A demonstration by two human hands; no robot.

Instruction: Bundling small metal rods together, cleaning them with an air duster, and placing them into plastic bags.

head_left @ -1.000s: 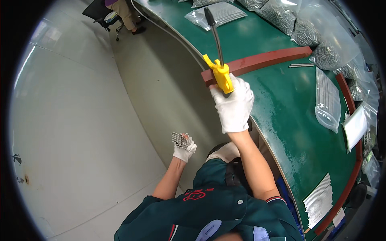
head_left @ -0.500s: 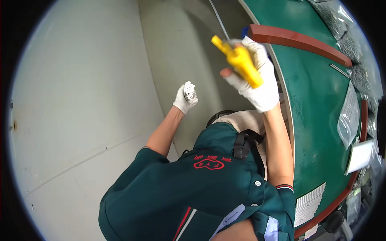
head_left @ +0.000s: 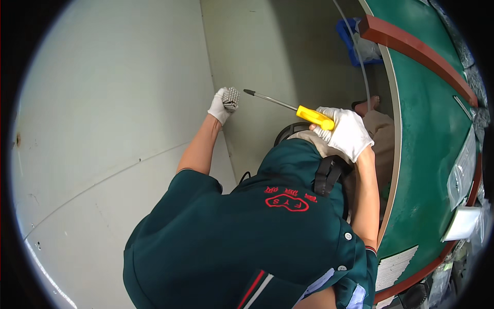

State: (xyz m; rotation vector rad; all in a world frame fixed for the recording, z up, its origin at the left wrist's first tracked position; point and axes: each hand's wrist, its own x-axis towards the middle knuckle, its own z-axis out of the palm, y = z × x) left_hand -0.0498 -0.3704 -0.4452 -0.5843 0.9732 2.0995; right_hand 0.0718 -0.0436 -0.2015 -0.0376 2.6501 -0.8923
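Observation:
Both my hands wear white gloves. My left hand (head_left: 218, 108) is closed around a bundle of thin metal tubes (head_left: 231, 98), held so that their ends face up. In my right hand (head_left: 350, 131) is a yellow air blow gun (head_left: 315, 118), its fingers wrapped round the body. The gun's slim metal nozzle ends in a dark tip, which points left at the bundle with a small gap between them. A pale hose (head_left: 364, 77) comes down to behind my right hand.
To my right stands a green-topped workbench (head_left: 424, 139) with a reddish-brown rail (head_left: 417, 54). A row of thin rods (head_left: 395, 268) and a plastic bag (head_left: 462, 170) lie on it. A blue crate (head_left: 351, 44) sits beyond, and a pale wall (head_left: 113, 103) is at left.
My right hand has come down and turned the blow gun, so its nozzle now points left at the tubes. My left hand has shifted slightly up and tilted the bundle.

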